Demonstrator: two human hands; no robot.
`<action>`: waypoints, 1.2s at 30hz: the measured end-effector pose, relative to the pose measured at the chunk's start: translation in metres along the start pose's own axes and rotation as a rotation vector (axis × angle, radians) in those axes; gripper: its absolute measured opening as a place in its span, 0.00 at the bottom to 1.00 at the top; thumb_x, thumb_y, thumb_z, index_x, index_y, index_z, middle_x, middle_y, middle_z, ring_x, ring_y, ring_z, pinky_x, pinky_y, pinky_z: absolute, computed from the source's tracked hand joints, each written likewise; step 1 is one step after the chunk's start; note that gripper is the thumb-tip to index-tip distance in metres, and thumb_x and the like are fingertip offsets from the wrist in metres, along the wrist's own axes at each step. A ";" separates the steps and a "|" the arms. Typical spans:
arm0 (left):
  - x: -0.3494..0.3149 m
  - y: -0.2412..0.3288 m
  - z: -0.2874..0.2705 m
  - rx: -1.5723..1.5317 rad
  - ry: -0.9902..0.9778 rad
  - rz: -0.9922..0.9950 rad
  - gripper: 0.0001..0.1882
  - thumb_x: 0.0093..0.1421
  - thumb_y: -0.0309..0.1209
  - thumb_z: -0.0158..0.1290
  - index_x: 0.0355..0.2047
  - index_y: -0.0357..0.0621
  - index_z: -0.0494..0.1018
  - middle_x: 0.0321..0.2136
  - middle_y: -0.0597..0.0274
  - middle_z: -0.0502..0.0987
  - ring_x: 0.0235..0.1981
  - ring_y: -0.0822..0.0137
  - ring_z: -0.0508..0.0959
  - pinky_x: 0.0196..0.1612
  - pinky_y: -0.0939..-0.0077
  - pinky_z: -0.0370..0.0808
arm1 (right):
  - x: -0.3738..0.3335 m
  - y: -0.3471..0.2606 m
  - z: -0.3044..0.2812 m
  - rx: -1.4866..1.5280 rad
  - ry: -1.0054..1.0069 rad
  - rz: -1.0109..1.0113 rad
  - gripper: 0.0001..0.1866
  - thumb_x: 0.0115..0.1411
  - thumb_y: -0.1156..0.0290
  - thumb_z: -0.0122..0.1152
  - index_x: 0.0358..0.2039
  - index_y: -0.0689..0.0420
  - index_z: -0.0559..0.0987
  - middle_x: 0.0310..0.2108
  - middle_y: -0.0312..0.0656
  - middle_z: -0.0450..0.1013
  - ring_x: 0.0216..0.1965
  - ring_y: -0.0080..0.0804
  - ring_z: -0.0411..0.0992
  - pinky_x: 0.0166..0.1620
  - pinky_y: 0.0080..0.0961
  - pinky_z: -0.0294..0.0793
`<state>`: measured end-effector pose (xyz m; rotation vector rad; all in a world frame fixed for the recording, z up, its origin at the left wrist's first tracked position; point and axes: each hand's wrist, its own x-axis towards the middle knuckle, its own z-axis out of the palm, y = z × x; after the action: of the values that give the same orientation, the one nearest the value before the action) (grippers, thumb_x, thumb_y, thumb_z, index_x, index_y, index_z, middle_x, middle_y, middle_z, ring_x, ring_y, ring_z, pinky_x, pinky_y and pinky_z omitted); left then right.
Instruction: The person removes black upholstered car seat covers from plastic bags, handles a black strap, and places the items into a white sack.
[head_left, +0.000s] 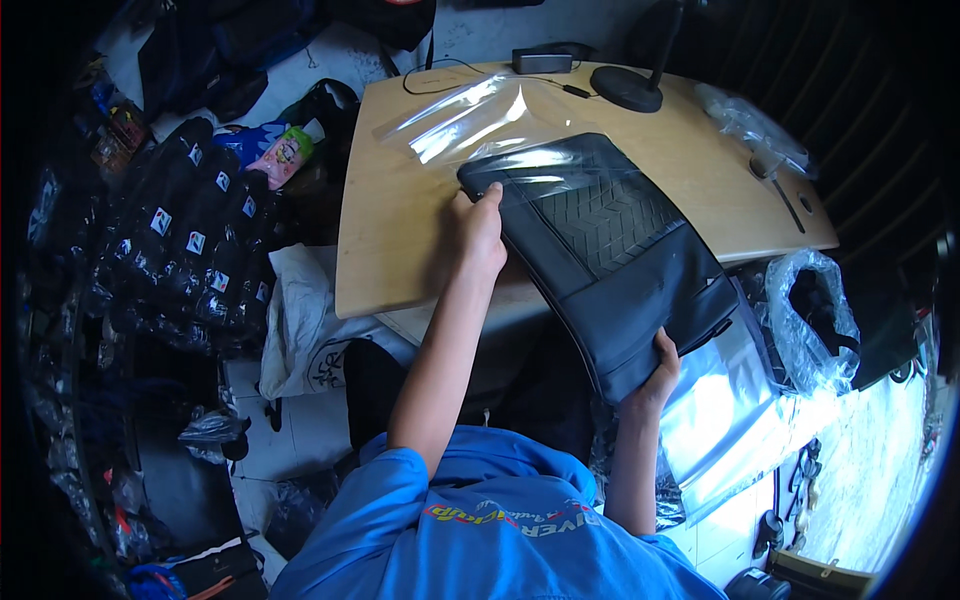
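A person in a blue shirt holds a black, leather-like panel slantwise in both hands, its far end over the pale wooden table and its near end reaching past the table's front edge, above the lap. The left hand grips the panel's left edge near the far corner, the thumb lying on the upper face; the other fingers are mostly hidden, but the hand is closed on the edge. The right hand clamps the near end, thumb on top and the remaining fingers out of sight beneath. A quilted chevron patch shows across the panel's middle, between smoother sections. A clear plastic sleeve lies on the table and overlaps the panel's far end. Farther back are a small dark box and a round black stand base, with a crumpled clear packet toward the right side. Shiny plastic sheeting sits just beside the right hand, near a loop of clear wrap. At the left, dark wrapped bundles are piled near a whitish sack.
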<state>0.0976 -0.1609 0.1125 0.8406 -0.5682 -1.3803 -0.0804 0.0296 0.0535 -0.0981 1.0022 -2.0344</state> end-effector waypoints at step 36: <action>0.085 -0.007 0.171 1.328 -1.194 1.059 0.19 0.59 0.40 0.42 0.23 0.37 0.74 0.21 0.43 0.74 0.27 0.44 0.75 0.32 0.56 0.71 | 0.033 -0.069 -0.019 -0.150 -0.195 -0.126 0.21 0.44 0.79 0.54 0.41 0.69 0.71 0.32 0.48 0.73 0.31 0.36 0.75 0.40 0.28 0.77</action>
<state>-0.0291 -0.2751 0.1989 0.3700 -2.5587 -0.1795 -0.1548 0.0401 0.0787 -0.4408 1.0444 -2.0149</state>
